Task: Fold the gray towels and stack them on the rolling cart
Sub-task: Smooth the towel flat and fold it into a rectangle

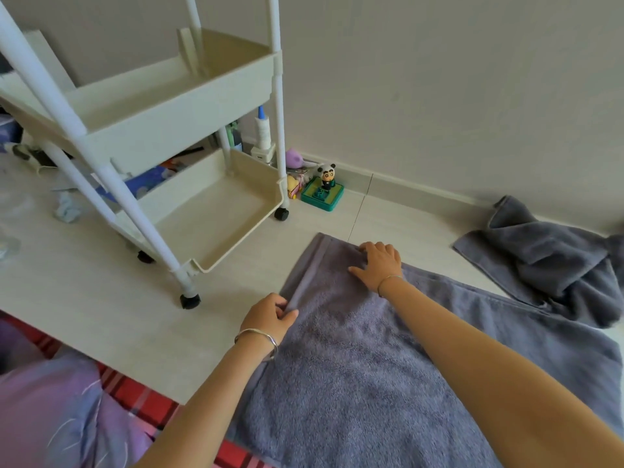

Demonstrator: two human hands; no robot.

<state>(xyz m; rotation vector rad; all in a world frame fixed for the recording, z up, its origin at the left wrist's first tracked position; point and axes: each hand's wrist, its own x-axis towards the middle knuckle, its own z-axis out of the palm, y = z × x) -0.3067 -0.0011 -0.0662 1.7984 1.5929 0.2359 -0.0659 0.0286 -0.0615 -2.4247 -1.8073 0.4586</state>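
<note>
Gray towel (354, 366) spread on floor (84, 298); left hand (270, 315) pinches hem, right hand (380, 265) presses flat, fingers straight.

Pale tiled floor (101, 298), inspected. 1 gray towel (371, 383) lies spread flat on it, its near end touching a red plaid mat (141, 396). 1 crumpled gray towel heap (557, 268) lies well apart, near the wall skirting. The white rolling cart (216, 211) stands on black casters. 1 panda figure (326, 175) on a green base sits just beside the cart, by the wall.
</note>
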